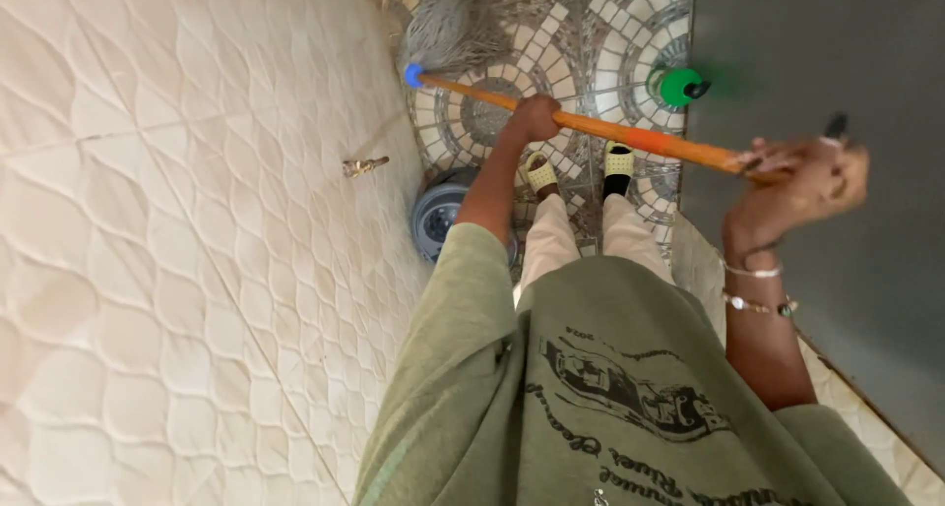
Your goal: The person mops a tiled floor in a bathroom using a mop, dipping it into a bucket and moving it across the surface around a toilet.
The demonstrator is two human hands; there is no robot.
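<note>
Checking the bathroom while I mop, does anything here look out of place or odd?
Nothing looks spilled or broken. The one stray thing is a green bottle on the mosaic floor beside the grey door, close to the mop handle that the left hand and right hand grip.

Count, tiled washroom corner
One mop (591,127); two hands (535,117) (802,181) on its handle; two sandals (540,174) (618,159); two bracelets (753,270) (758,306); one green-capped bottle (679,86); one wall tap (364,165); one grey basin (438,211).

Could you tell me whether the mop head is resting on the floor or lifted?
On the floor: the grey mop head lies spread on the mosaic floor.
</note>
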